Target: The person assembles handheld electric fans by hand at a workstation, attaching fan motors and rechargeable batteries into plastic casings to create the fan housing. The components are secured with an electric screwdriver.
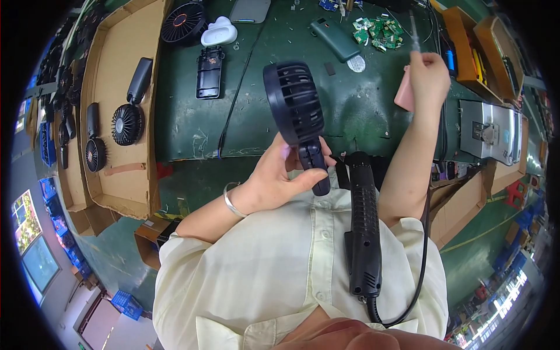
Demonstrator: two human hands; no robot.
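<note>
My left hand point(274, 181) is closed around the short handle of a black handheld fan point(296, 102), its round grille head raised above the bench edge. Farther off to the right, my right hand point(430, 79) pinches a thin, pale, slender tool point(415, 36) that points away from me; its exact kind is hard to make out. Beside that hand's wrist lies a flat pink piece point(403, 92), partly covered by the hand. A black corded power tool point(364, 233) hangs between my arms in front of my chest.
On the green bench point(175, 125) lie a black casing point(209, 73), a white cloud-shaped part point(219, 32), a dark green case point(334, 39) and several circuit boards point(379, 32). A cardboard tray point(111, 64) with fans stands left; a metal box point(491, 131) stands right.
</note>
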